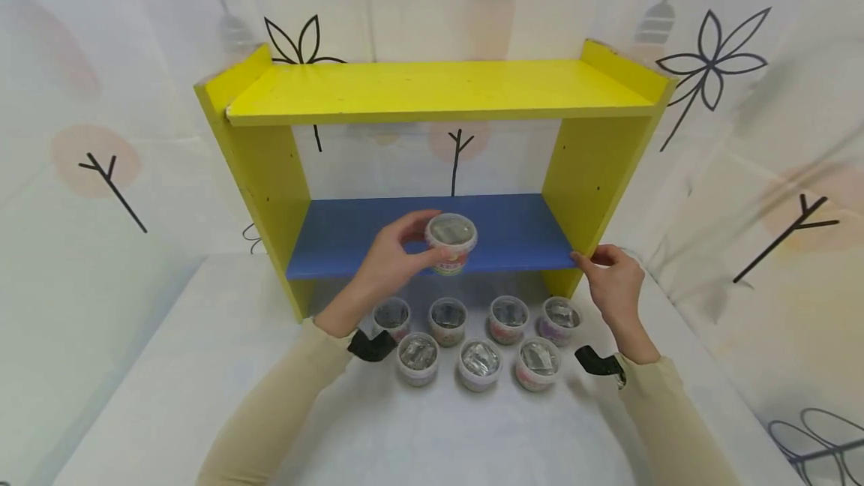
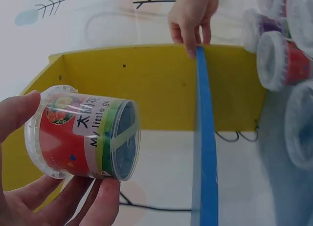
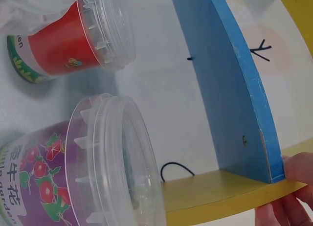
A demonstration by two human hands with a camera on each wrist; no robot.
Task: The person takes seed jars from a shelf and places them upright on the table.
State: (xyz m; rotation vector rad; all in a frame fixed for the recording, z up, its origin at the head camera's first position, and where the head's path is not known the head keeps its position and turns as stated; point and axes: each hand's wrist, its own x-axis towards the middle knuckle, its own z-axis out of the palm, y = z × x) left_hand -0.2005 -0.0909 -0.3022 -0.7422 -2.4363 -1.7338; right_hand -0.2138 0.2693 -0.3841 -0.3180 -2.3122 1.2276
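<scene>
My left hand (image 1: 398, 250) grips a small clear plastic tub (image 2: 93, 133) with a red and green printed label and a see-through lid. The tub is held in front of the blue middle shelf (image 1: 344, 231), above its front edge. Thumb and fingers lie on opposite sides of the tub in the left wrist view. My right hand (image 1: 614, 283) pinches the front edge of the yellow side panel (image 1: 601, 163), where the blue shelf's right corner meets it. Its thumb touches that corner in the right wrist view, while the other fingers curl around the panel's outer side.
Several similar tubs (image 1: 480, 364) stand in two rows on the white-covered table (image 1: 202, 373), below and in front of the shelf unit. A purple-labelled tub (image 3: 44, 177) is close to the right wrist. The yellow top board (image 1: 432, 88) spans the unit above both hands.
</scene>
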